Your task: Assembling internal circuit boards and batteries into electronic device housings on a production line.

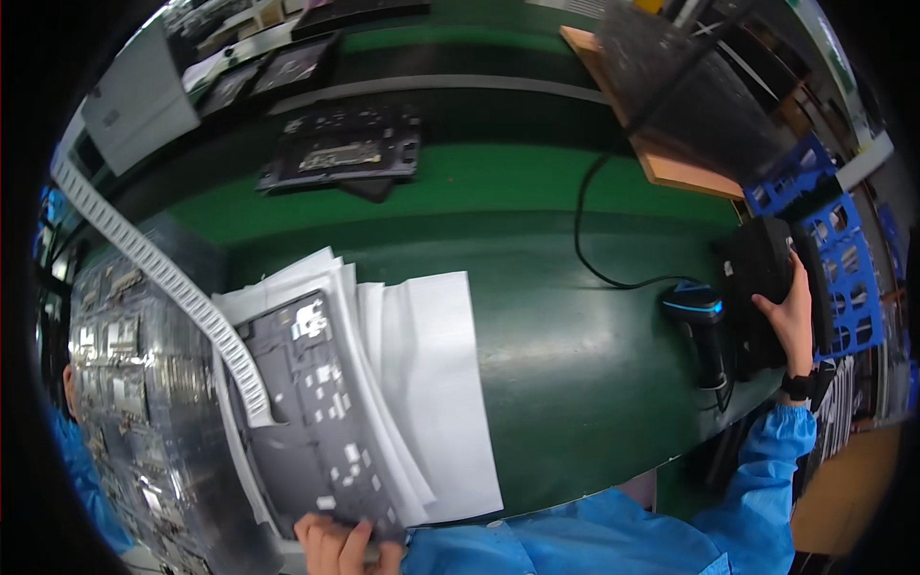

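My left hand [340,543] grips the near edge of a dark grey laptop case panel [311,412] that lies on a stack of white sheets [431,383] on the green table [556,316]. A long white perforated strip [158,264] runs from the far left down onto the panel. My right hand [791,321] reaches out to the right and holds a black boxy device [757,278] beside a blue crate [843,278]. A black handheld scanner with a blue band [698,321] rests just left of that device. Both forearms wear blue sleeves.
A second opened laptop base [345,149] lies farther back on the table. A wooden board with a dark panel [690,105] leans at the back right. Shiny trays of small parts [125,383] fill the left side. A black cable [594,240] loops toward the scanner.
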Demonstrator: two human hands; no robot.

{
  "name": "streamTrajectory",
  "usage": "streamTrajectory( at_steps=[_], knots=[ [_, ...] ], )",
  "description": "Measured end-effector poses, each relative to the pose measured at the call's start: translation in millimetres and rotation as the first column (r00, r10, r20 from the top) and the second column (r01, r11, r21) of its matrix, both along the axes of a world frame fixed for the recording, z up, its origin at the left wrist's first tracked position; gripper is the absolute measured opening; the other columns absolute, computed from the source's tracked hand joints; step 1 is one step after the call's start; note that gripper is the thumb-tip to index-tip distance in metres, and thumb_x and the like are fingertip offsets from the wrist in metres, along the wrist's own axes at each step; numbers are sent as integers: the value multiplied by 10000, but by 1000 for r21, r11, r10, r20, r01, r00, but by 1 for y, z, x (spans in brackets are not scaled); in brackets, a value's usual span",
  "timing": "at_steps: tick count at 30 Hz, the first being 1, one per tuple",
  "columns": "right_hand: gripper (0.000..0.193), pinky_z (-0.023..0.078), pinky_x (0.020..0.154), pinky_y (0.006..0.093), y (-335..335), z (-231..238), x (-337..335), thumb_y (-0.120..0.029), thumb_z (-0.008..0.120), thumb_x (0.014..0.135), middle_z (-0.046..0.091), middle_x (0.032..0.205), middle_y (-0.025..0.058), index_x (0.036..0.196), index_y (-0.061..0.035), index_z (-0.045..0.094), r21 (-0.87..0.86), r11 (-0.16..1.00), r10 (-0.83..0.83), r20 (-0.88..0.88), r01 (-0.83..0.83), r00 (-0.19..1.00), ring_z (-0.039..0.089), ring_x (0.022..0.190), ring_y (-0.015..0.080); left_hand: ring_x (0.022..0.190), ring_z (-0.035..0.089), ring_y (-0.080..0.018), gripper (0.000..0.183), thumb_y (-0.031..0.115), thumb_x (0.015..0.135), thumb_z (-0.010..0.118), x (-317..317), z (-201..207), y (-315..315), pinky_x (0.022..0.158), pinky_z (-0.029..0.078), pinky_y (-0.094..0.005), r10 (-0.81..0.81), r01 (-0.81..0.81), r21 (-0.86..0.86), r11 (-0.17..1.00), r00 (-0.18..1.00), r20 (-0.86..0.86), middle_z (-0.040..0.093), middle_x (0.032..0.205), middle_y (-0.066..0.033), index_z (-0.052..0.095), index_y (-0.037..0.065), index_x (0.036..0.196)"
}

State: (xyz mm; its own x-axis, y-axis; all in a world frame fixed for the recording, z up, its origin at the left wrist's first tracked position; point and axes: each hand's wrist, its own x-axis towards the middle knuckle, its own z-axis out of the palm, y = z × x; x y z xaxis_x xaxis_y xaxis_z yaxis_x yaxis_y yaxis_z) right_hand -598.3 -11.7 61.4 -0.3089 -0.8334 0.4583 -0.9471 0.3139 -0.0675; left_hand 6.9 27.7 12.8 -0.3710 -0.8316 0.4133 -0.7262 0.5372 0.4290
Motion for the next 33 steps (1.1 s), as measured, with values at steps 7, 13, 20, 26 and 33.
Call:
streamTrajectory(
  at_steps=[7, 13, 20, 26, 33],
  knots=[
    [903, 516, 943, 401, 34, 24, -50, -10, 804, 751, 653, 1165, 202, 1520, -167, 357, 33, 992, -123, 98, 120, 988, 643, 1117, 329, 759, 585, -307, 183, -8, 919, 669, 1, 15, -2, 709, 481, -406, 632, -651, -367, 665, 752, -188, 650, 891, -190, 657, -96, 1079],
    [905, 528, 964, 418, 51, 45, -77, 109, 675, 715, 641, 1187, 205, 1515, -161, 350, -22, 998, -52, -43, 51, 998, 650, 1114, 349, 847, 636, -381, 519, 392, 1036, 487, 46, -23, 6, 721, 517, -393, 866, -727, -686, 10, 349, -358, 647, 997, -239, 618, -108, 1082],
    [775, 541, 857, 439, 38, 60, -79, 58, 567, 778, 630, 1231, 249, 1505, -93, 344, -86, 996, -73, -479, 36, 875, 658, 1027, 404, 1051, 626, -212, 323, 203, 1086, 448, -2, 43, -17, 945, 523, -352, -452, -473, -482, 737, 185, -873, 648, 1222, -129, 572, -53, 1239],
    [936, 548, 736, 479, 55, 77, -101, 118, 570, 778, 673, 1070, 255, 1586, -174, 196, 1, 916, -367, -401, 401, 840, 685, 837, 397, 1041, 626, -205, 318, 204, 1081, 464, 2, 38, -13, 939, 523, -355, -348, -207, -325, 923, -81, -934, 655, 1195, -141, 571, -48, 1241],
    [861, 528, 1003, 428, 73, 68, 121, 235, 500, 650, 650, 1271, 235, 1480, 41, 379, -1, 945, 294, -425, -326, 856, 660, 1161, 358, 1030, 626, -197, 313, 206, 1074, 482, -17, 24, -16, 933, 522, -359, 2, 70, -22, 997, -325, -946, 664, 1163, -155, 569, -42, 1244]
  ],
)
